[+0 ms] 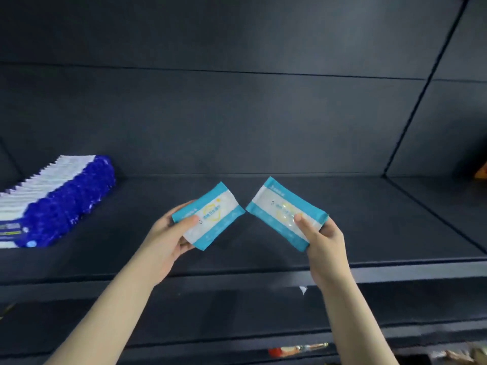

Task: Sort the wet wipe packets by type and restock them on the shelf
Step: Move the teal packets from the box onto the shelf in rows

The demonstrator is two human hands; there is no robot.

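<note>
My left hand grips a light-blue and white wet wipe packet by its lower left end, thumb on its face. My right hand grips a second packet of the same light-blue type by its lower right end. Both packets are held above the dark shelf board, tilted toward each other, their inner corners almost touching. A row of dark-blue and white wet wipe packets stands upright on the shelf at the far left.
The shelf's front edge runs across below my hands. A vertical divider bounds the bay on the right, with an orange item beyond it. Colourful goods show on a lower level.
</note>
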